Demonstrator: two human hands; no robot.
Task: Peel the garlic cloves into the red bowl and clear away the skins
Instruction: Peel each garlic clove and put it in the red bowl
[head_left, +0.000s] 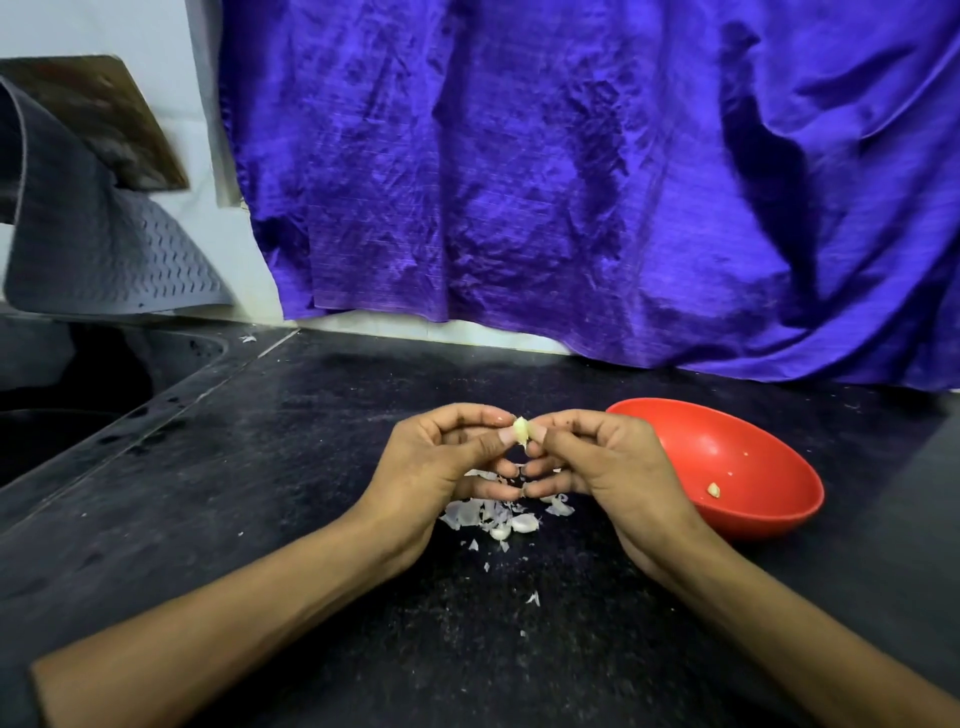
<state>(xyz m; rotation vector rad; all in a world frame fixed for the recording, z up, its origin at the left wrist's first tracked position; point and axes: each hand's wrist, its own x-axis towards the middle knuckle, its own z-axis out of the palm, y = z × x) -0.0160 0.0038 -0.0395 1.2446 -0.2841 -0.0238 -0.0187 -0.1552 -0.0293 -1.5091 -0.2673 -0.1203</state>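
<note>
Dim, soft indoor light from above leaves only faint shadows on the black worktop (311, 467). The purple cloth (571, 182) shows a mild sheen. Wide-angle bending curves the edges, and fine detail is slightly soft.

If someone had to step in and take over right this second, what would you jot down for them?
Left hand and right hand both pinch one garlic clove, held above the counter.
Red bowl sits to the right, holding one peeled piece and a few crumbs.
Skins lie piled under the hands.
Left to do: finish this clove, drop it in the bowl, clear the skins.
</note>
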